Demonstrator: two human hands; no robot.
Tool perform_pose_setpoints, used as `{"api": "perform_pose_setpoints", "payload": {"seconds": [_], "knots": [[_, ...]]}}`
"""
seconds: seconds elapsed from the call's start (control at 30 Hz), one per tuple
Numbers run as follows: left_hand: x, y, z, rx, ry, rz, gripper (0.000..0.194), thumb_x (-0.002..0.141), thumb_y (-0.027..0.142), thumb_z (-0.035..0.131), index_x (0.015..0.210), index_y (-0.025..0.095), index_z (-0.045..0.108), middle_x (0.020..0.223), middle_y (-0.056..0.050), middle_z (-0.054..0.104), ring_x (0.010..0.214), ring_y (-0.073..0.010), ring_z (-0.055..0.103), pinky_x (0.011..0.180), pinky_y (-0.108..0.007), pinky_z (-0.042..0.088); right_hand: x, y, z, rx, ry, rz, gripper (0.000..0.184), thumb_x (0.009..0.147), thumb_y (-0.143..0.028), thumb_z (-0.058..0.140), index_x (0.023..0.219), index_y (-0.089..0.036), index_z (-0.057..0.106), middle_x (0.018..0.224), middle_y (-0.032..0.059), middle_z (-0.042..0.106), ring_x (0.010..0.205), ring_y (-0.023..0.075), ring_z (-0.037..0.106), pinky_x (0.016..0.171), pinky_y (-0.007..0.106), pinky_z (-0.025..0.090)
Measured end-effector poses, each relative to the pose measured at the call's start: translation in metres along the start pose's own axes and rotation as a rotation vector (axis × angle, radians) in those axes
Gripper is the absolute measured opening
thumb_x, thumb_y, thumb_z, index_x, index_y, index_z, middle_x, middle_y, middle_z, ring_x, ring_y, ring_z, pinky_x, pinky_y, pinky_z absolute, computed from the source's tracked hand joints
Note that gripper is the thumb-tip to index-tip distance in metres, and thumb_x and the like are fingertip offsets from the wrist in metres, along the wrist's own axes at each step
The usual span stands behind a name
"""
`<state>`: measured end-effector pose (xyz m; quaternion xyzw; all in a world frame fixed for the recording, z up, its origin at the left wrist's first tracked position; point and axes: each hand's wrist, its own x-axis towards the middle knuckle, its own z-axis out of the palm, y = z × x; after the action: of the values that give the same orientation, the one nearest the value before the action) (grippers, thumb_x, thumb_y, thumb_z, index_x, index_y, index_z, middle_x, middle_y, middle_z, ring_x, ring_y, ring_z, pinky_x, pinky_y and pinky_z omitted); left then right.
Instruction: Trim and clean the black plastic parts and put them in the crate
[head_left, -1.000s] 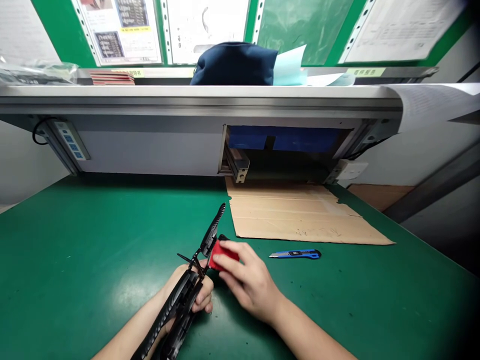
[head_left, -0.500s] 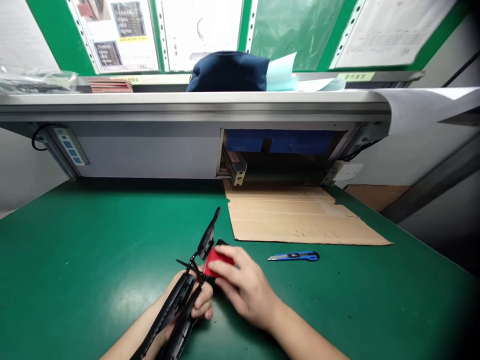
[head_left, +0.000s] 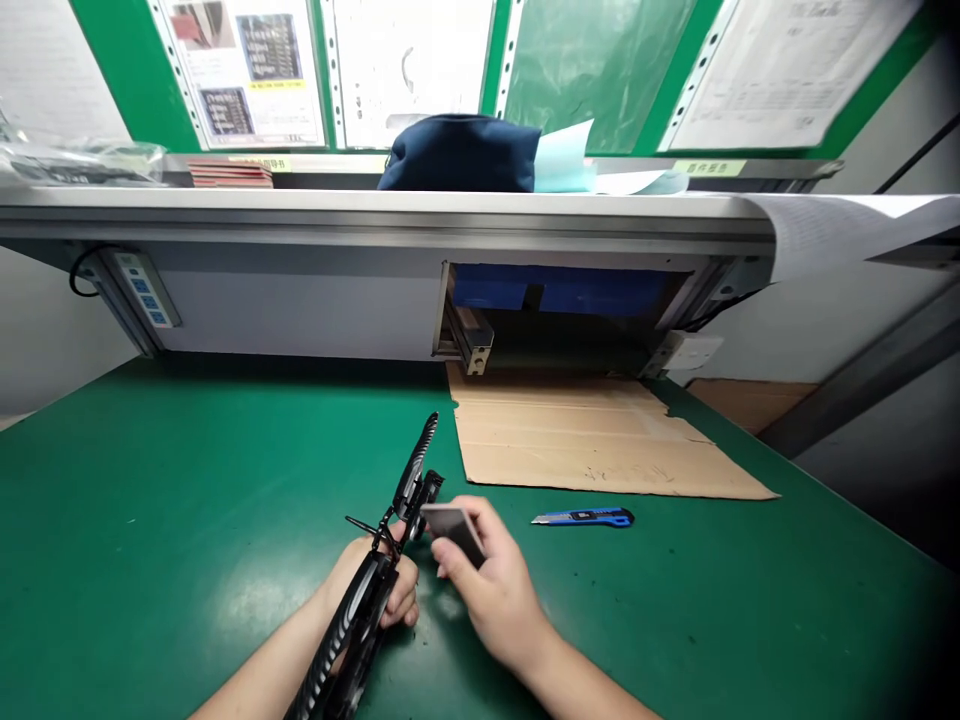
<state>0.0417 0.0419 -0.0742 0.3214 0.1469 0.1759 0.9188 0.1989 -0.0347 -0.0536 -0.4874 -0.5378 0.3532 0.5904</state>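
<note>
My left hand is closed around long black ribbed plastic parts, which run from the bottom edge up to a narrow tip. Thin black links join the pieces near my knuckles. Between the thumb and fingers of my right hand is a small flat grey pad; its grey face shows, and what it is made of is unclear. The pad is tilted just right of the black parts; whether it touches them cannot be made out. To the right of that hand lies a blue utility knife with some blade showing.
A torn cardboard sheet lies on the green tabletop at the back right. Above it is an opening with a metal drawer rail. A shelf crosses behind, bearing a dark blue cloth bag. A power strip is mounted at left.
My right hand has turned, so the pad shows its grey face where red showed before. It has come slightly away from the black parts. The black parts have rotated a little in my left hand.
</note>
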Motion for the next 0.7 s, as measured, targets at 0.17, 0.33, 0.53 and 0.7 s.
{"api": "perform_pose_setpoints", "payload": {"seconds": [0.17, 0.33, 0.53, 0.7], "knots": [[0.002, -0.004, -0.001, 0.027, 0.069, -0.004, 0.048, 0.088, 0.043, 0.053, 0.056, 0.011, 0.067, 0.033, 0.001, 0.045, 0.027, -0.009, 0.039, 0.049, -0.027, 0.042, 0.01, 0.002, -0.012, -0.262, 0.024, -0.008, 0.019, 0.098, -0.036, 0.05, 0.098, -0.019, 0.059, 0.081, 0.0009, 0.059, 0.072, 0.0165, 0.055, 0.065, 0.024, 0.044], [-0.001, -0.005, 0.008, 0.022, 0.097, -0.011, 0.038, 0.082, 0.042, 0.062, 0.106, 0.012, 0.067, 0.034, 0.004, 0.05, 0.027, -0.01, 0.039, 0.047, -0.026, 0.041, 0.015, 0.005, -0.021, -0.305, 0.114, -0.165, 0.017, 0.098, -0.03, 0.048, 0.107, -0.02, 0.06, 0.094, 0.0036, 0.058, 0.084, 0.0186, 0.057, 0.077, 0.027, 0.046], [-0.002, -0.005, 0.008, -0.011, 0.122, -0.001, 0.04, 0.075, 0.046, 0.069, 0.097, 0.013, 0.067, 0.031, 0.005, 0.047, 0.027, -0.0084, 0.032, 0.044, -0.024, 0.036, 0.016, 0.002, -0.018, -0.244, -0.05, -0.247, 0.024, 0.098, -0.02, 0.044, 0.113, -0.022, 0.063, 0.094, 0.0047, 0.055, 0.08, 0.0168, 0.058, 0.074, 0.028, 0.048], [-0.001, -0.008, 0.004, -0.012, 0.158, 0.014, 0.039, 0.076, 0.045, 0.067, 0.099, 0.014, 0.064, 0.03, 0.006, 0.044, 0.027, -0.0079, 0.029, 0.044, -0.024, 0.034, 0.021, -0.006, -0.034, -0.263, -0.203, -0.294, 0.025, 0.098, -0.019, 0.045, 0.107, -0.025, 0.068, 0.09, 0.0041, 0.057, 0.082, 0.018, 0.057, 0.076, 0.03, 0.047]]}}
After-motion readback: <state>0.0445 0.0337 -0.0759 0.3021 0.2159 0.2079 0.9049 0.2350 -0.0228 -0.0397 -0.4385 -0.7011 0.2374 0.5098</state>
